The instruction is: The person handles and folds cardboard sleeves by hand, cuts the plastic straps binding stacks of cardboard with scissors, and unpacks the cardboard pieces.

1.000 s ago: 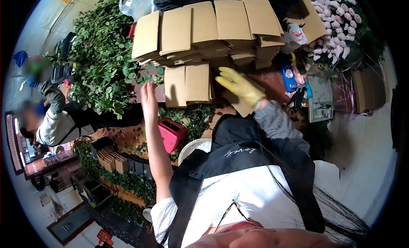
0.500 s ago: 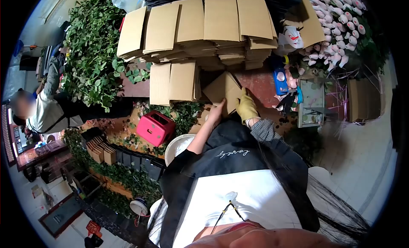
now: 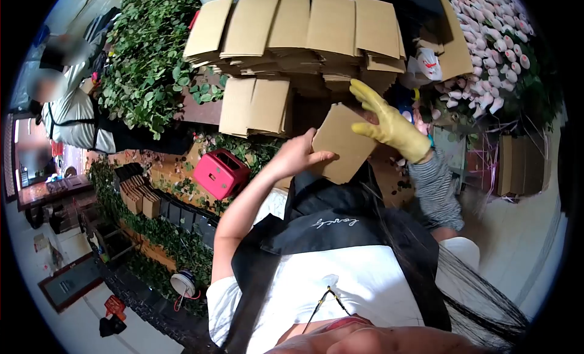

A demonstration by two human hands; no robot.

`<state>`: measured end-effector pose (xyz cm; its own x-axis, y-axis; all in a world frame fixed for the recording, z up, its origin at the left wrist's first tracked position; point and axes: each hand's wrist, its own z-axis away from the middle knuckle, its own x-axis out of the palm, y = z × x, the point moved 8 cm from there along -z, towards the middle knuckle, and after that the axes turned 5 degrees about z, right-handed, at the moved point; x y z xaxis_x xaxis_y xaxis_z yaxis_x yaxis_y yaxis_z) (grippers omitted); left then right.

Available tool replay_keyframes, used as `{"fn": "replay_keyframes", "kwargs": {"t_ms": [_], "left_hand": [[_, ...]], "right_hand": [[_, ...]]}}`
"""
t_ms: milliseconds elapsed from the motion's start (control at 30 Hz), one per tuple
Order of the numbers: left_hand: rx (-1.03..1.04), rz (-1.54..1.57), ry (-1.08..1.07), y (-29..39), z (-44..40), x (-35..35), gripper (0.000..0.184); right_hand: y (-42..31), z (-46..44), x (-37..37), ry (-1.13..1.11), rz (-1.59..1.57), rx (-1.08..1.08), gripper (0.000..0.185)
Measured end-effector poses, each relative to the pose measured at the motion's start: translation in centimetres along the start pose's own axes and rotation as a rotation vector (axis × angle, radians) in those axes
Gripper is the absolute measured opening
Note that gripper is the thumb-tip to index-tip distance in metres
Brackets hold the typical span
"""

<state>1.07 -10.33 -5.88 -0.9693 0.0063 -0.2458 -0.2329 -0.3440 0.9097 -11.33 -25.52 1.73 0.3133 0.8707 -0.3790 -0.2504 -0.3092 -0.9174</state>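
Note:
My bare left hand (image 3: 297,155) grips the left edge of a cardboard sheet (image 3: 348,144), its thumb lying on the face. The sheet is tilted in front of my black apron (image 3: 316,232). To its right my right hand (image 3: 392,126) wears a yellow rubber glove, fingers spread apart and holding nothing. That hand is raised over the sheet's upper right edge; whether the glove's thumb touches the cardboard I cannot tell. Beyond both hands lie stacks of similar cardboard sheets (image 3: 331,28), with a smaller stack (image 3: 267,104) nearer on the left.
Leafy green stems (image 3: 143,62) are heaped at the left, and pink-white wrapped flower heads (image 3: 486,56) at the right. A pink plastic stool (image 3: 222,174) stands on the leaf-strewn floor. Another person (image 3: 76,116) is at the far left. A white plastic bag (image 3: 424,68) lies beside the stacks.
My gloved right hand has come off the cardboard, lifted up and right, and opened. My left hand keeps hold of the sheet, which has shifted slightly right. The view has shifted a little.

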Motion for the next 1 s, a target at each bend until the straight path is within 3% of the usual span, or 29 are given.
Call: {"fn": "replay_keyframes", "kwargs": {"t_ms": [33, 67, 133, 167, 200, 267, 300, 400, 433, 500, 533, 600, 667, 733, 767, 800, 867, 933, 1000], "left_hand": [[-0.006, -0.184, -0.055, 3.3, 0.5, -2.0, 0.063], [-0.022, -0.362, -0.108, 5.6, 1.3, -3.6, 0.063], [0.047, -0.489, -0.135, 7.8, 3.2, -5.5, 0.074], [0.165, -0.494, -0.089, 8.6, 4.5, -6.1, 0.074], [-0.009, -0.384, -0.130, 8.1, 5.5, -6.2, 0.077], [0.020, 0.186, -0.014, 4.2, 7.7, -6.0, 0.082], [0.063, 0.434, 0.037, 2.3, 9.1, -5.7, 0.072], [0.234, 1.051, 0.326, -5.1, 11.1, -2.6, 0.080], [0.052, 1.127, 0.430, -8.5, 10.0, 0.0, 0.083], [0.122, 0.832, 0.617, -6.0, 11.0, 1.8, 0.081], [0.122, 0.551, 0.764, -5.0, 11.3, 0.9, 0.072], [0.042, 0.305, 0.882, -5.0, 11.8, -0.9, 0.063], [0.174, 0.306, 1.004, -2.1, 13.3, -3.2, 0.054], [0.016, 0.532, 0.855, -2.4, 14.1, -4.6, 0.052], [0.168, 0.634, 0.805, -1.9, 13.9, -5.2, 0.058], [0.163, 0.871, 0.634, -3.2, 13.5, -4.6, 0.067], [0.133, 1.064, 0.666, -2.6, 13.1, -4.4, 0.071], [0.008, 0.714, 0.702, -3.9, 14.1, -7.2, 0.072], [-0.010, 0.639, 0.709, -4.5, 14.0, -9.2, 0.071]], "right_hand": [[0.9, -0.1, 0.9, -0.143, -0.137, 0.123, 0.110], [-0.7, -0.1, 1.9, -0.218, -0.158, 0.020, 0.110], [-2.4, 0.9, 5.6, -0.370, -0.375, 0.148, 0.105], [-1.7, 0.9, 7.0, -0.288, -0.462, 0.104, 0.099], [-1.0, 1.8, 8.3, -0.272, -0.519, 0.133, 0.094], [-1.1, 3.1, 9.3, -0.171, -0.505, 0.085, 0.092], [-0.4, 3.5, 9.7, -0.186, -0.501, 0.077, 0.092], [2.3, 3.4, 10.1, -0.086, -0.658, 0.192, 0.090], [1.9, 3.0, 9.9, -0.031, -0.673, 0.143, 0.089], [1.5, 1.4, 9.9, 0.063, -0.590, 0.041, 0.084], [0.8, 0.6, 10.2, 0.061, -0.586, 0.037, 0.084], [-1.1, -1.2, 10.8, 0.048, -0.568, -0.016, 0.082], [-2.0, -2.2, 11.0, 0.066, -0.580, -0.050, 0.080], [-3.2, -2.8, 11.7, -0.078, -0.694, 0.079, 0.077], [-3.3, -2.9, 12.5, -0.092, -0.786, 0.064, 0.072], [-3.0, -2.5, 13.5, -0.111, -0.784, 0.064, 0.072], [-1.7, -1.6, 16.0, -0.156, -1.153, 0.347, 0.067], [-3.1, -3.1, 14.4, -0.120, -0.838, 0.157, 0.056], [-3.3, -4.3, 13.7, -0.043, -0.800, 0.121, 0.055]]}}
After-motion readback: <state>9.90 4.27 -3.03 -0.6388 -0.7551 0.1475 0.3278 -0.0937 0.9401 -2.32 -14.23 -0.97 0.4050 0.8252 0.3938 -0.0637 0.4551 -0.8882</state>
